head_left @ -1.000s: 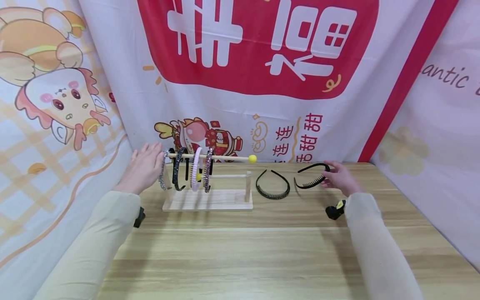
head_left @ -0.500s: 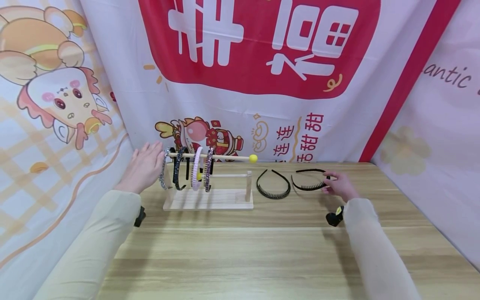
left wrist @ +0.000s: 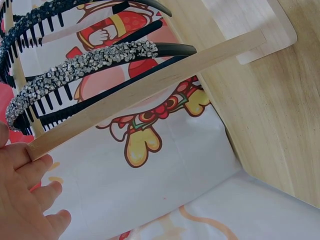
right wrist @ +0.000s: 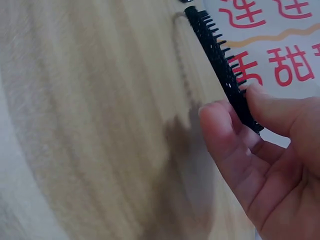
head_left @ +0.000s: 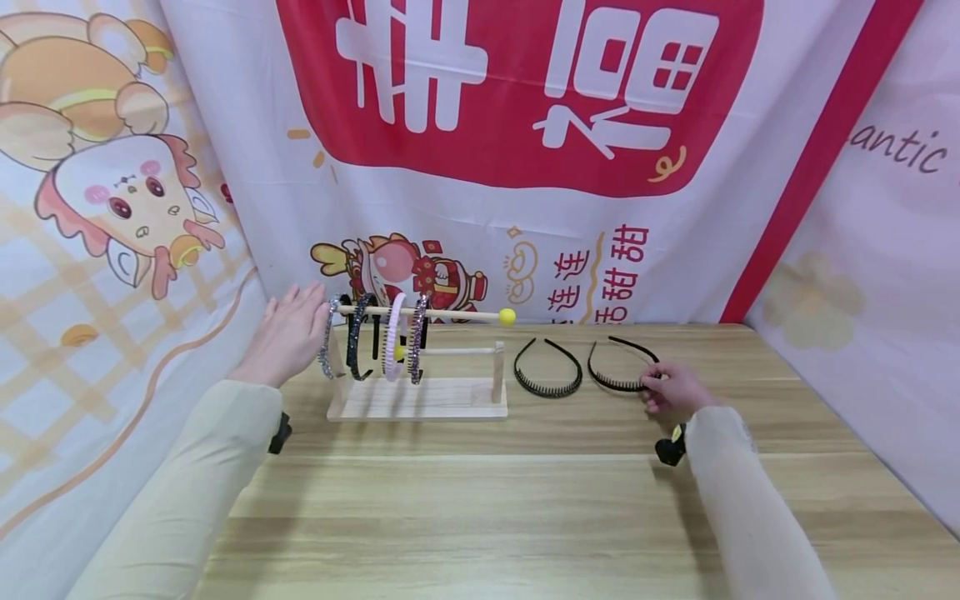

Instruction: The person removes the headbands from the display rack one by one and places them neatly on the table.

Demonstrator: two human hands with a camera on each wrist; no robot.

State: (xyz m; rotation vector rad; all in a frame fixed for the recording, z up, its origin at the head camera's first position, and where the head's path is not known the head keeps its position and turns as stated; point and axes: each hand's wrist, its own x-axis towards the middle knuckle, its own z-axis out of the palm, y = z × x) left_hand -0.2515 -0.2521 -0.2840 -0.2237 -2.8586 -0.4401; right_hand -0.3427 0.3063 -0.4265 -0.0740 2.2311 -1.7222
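since one second ago, the right hand point(head_left: 675, 390) and its black band point(head_left: 617, 385) are come down toward the desk point(head_left: 480, 517), just beside the second band point(head_left: 550, 392). thumb and fingers pinch its toothed arc; the left hand point(head_left: 288, 333), fingers rather straight, touches the stand point(left wrist: 125, 102). this band seems light, springy; better to hold the arc, not the thin ends.

A draped tabletop booth is shown: a light wood-grain table point(head_left: 480, 517) is enclosed by hung fabric. The back is covered by a white cloth with a red panel point(head_left: 525, 204), the left by an orange-checked white cloth with an upside-down cartoon animal point(head_left: 127, 204), the right by a pale lettered cloth point(head_left: 885, 242). Whether home, shop or studio cannot be told.
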